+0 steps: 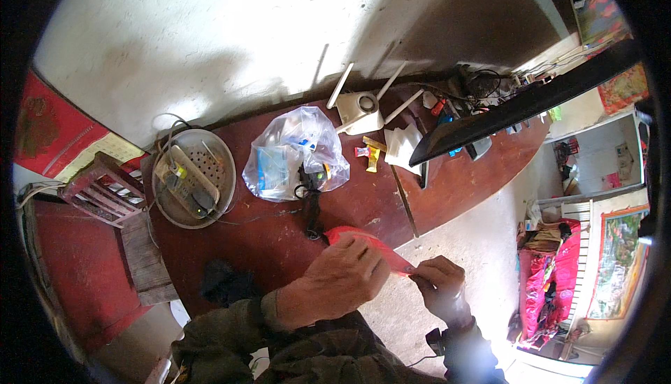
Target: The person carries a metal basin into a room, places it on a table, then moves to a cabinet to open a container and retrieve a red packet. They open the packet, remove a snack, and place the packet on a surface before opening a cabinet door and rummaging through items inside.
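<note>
A thin, flat red item [385, 250], possibly plastic, stretches between my two hands just off the table's front edge. My left hand [338, 276] covers part of it, back of the hand upward and fingers curled over it. At its right-hand end, my right hand [440, 285] pinches a corner between thumb and fingers. The left fingertips and the item's underside are hidden. Behind the left hand, a bundled black cable [312, 211] lies on the dark red wooden table [272, 247]. It runs towards a clear plastic bag [320, 122] holding a blue-and-white box [271, 166] and other small things.
Left on the table, a perforated metal basin [229, 158] holds a power strip [193, 177]. A white router [361, 113] with antennas stands by the wall, near wrapped sweets [372, 157] and white paper [402, 144]. A black flat screen [524, 102] overhangs the right. A wooden chair [107, 190] stands left.
</note>
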`<action>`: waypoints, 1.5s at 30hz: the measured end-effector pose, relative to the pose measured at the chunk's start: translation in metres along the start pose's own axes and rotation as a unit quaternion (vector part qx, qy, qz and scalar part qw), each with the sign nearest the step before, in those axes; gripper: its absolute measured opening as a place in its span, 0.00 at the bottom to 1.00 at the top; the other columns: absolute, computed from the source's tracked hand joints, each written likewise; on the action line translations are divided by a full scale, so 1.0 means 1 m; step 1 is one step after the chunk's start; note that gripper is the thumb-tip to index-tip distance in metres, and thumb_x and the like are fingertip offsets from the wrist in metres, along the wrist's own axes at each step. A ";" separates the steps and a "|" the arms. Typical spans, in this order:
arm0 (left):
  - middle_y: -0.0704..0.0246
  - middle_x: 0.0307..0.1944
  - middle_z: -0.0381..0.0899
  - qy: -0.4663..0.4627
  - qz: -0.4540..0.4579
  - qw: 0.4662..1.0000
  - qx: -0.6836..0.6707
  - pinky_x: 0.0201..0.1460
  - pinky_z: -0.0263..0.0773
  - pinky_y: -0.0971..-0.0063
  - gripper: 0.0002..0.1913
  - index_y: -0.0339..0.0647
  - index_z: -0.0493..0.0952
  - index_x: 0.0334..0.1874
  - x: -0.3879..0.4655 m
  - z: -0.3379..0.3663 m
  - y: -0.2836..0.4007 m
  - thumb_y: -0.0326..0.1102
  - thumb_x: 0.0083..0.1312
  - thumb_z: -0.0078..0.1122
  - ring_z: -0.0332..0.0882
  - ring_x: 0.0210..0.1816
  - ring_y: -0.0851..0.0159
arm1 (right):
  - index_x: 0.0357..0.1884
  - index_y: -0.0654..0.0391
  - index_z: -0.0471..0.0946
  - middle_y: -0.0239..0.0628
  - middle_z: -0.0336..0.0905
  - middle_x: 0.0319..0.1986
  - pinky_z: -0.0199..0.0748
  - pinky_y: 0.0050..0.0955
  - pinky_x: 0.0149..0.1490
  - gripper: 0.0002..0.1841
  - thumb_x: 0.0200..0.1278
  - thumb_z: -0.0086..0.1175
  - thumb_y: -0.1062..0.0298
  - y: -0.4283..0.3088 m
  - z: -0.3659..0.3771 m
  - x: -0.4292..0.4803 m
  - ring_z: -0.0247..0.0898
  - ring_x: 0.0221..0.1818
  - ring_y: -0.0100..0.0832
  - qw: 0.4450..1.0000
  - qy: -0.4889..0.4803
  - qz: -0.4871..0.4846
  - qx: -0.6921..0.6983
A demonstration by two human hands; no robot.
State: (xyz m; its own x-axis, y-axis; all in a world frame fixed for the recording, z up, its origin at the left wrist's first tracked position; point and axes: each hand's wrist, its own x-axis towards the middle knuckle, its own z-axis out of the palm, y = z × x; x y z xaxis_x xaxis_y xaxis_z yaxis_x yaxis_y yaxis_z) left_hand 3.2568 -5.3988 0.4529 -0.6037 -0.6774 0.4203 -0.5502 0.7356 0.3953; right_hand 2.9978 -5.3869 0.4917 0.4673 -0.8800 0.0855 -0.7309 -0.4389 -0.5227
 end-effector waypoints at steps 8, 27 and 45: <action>0.67 0.36 0.77 0.054 -0.007 0.996 -0.064 0.45 0.75 0.66 0.13 0.35 0.82 0.44 -0.005 0.003 -0.012 0.34 0.59 0.64 0.77 0.41 0.61 | 0.38 0.54 0.86 0.39 0.86 0.32 0.82 0.37 0.37 0.11 0.53 0.74 0.77 -0.002 0.002 0.000 0.84 0.34 0.40 0.999 0.002 0.041 -0.003; 0.62 0.37 0.83 0.151 -0.085 0.932 -0.318 0.40 0.79 0.63 0.12 0.35 0.81 0.41 -0.010 0.026 -0.045 0.24 0.56 0.74 0.83 0.39 0.55 | 0.42 0.54 0.87 0.41 0.87 0.34 0.80 0.40 0.36 0.11 0.56 0.71 0.77 0.024 -0.003 -0.001 0.83 0.33 0.44 0.994 -0.081 0.041 -0.061; 0.61 0.40 0.78 0.146 -0.061 0.941 -0.301 0.44 0.76 0.56 0.09 0.34 0.77 0.44 0.005 0.059 0.092 0.27 0.65 0.65 0.78 0.42 0.50 | 0.29 0.59 0.78 0.37 0.77 0.25 0.69 0.33 0.34 0.08 0.52 0.66 0.81 0.059 -0.056 -0.119 0.73 0.27 0.35 0.995 0.067 0.021 0.072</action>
State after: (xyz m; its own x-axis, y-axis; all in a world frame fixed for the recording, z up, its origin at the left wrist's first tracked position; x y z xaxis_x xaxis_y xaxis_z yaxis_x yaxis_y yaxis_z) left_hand 3.1689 -5.3338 0.4433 -0.3254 -0.7943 0.5131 -0.1263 0.5742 0.8089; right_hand 2.8711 -5.3184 0.4976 0.3598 -0.9177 0.1683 -0.6650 -0.3788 -0.6436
